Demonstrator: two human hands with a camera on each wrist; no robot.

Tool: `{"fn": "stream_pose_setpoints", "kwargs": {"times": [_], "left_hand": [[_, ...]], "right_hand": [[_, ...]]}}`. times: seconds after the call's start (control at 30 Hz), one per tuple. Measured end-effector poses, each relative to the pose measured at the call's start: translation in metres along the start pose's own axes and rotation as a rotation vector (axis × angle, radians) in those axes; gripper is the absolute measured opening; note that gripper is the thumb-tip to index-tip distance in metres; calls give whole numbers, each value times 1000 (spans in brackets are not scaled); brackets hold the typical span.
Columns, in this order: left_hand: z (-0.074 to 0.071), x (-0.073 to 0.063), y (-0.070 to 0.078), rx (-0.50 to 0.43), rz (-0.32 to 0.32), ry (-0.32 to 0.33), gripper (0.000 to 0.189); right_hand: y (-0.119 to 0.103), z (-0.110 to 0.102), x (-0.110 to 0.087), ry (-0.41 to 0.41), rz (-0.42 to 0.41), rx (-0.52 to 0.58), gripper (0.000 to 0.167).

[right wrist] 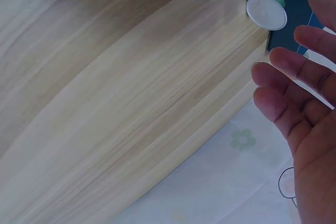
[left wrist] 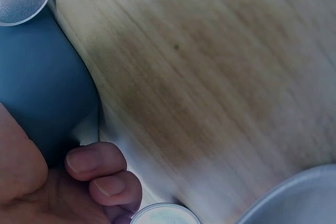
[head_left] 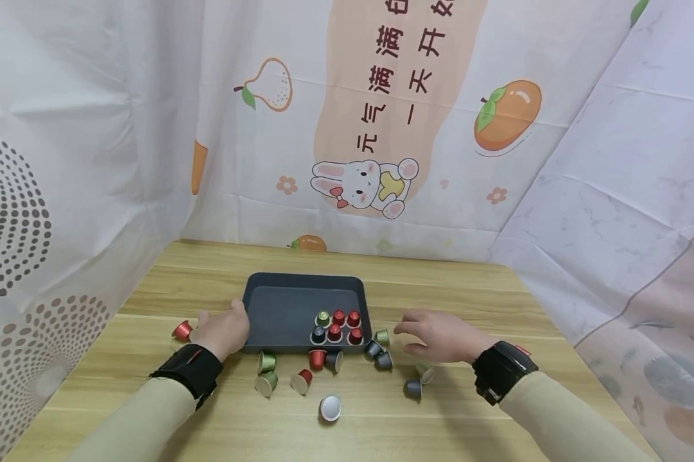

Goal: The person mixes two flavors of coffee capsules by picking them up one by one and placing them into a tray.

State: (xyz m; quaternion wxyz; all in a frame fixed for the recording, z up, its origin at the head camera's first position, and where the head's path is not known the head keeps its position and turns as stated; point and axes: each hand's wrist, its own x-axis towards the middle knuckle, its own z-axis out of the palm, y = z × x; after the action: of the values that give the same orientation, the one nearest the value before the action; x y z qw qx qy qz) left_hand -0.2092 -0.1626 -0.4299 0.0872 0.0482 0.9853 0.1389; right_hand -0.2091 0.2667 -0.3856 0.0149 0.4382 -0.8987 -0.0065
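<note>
My left hand (head_left: 224,330) grips the left edge of a dark rectangular tray (head_left: 280,313); in the left wrist view the tray's corner (left wrist: 58,82) lies between thumb and curled fingers. Several coffee capsules stand rim-down in the tray's right front part: red ones (head_left: 338,317), a green one (head_left: 322,318) and a dark one (head_left: 318,334). Right of the tray my right hand (head_left: 439,335) hovers above the table, fingers spread loosely and holding nothing. A green capsule (head_left: 382,337) and two dark capsules (head_left: 384,360) lie nearest its fingertips.
A red capsule (head_left: 182,330) lies left of my left hand. In front of the tray are green capsules (head_left: 267,383), red capsules (head_left: 302,381), a grey capsule (head_left: 334,361) and one with its pale lid up (head_left: 330,408). A dark capsule (head_left: 413,388) lies front right. Printed curtains (head_left: 254,167) enclose the table.
</note>
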Motion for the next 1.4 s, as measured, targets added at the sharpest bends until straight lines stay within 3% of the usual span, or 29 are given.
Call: {"fn": "stream_pose_setpoints", "kwargs": {"times": [0.2,0.53,0.9,1.17,1.4], "left_hand": [[0,0,0,-2,-1,11,44],[0,0,1,12,4,10,44],[1,0,-1,13,9,20,41],[2,0,-1,-24,-25,13,41],[1,0,0,-53,-37,11,43]], "right_hand": [[3,1,-10,-29,21,42,26],[0,3,-15,-143,139,101,24],[1,11,-18,-228,200,177,33],[3,18,-23,-226,162,260,25],[1,17,-25,-230,150,251,25]]}}
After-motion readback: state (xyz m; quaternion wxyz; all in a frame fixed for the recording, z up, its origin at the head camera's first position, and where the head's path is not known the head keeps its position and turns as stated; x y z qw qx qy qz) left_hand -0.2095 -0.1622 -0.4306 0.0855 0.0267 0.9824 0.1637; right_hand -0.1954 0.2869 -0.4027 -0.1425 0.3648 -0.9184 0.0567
